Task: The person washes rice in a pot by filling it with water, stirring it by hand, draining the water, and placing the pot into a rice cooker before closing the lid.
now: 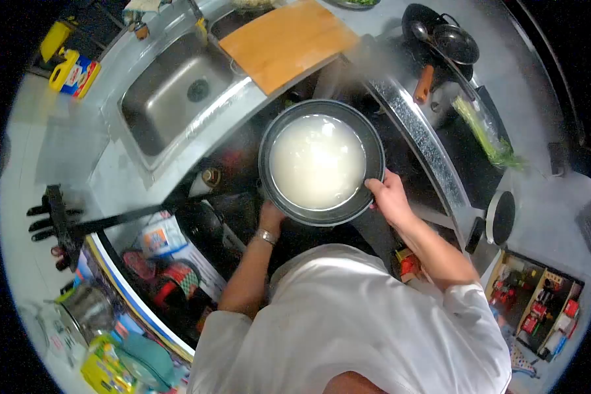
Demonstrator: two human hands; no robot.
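Observation:
A round dark pot [374, 151] is held out in front of my body, over the floor between the counters. Cloudy white liquid [317, 162] fills much of it, and light glints off the surface. My right hand [390, 196] is closed on the pot's lower right side, its thumb over the rim. At the lower left, my left hand [272, 215] grips the pot from the side or below; its fingers are mostly hidden behind the pot.
A steel sink [177, 98] lies at upper left, beside a wooden cutting board [289, 43]. On the right are the stove, a wok [417, 20], a smaller pan [456, 44] and bagged green vegetables [482, 131]. A seasoning drawer [538, 302] is at lower right; a yellow bottle [75, 73] stands far left.

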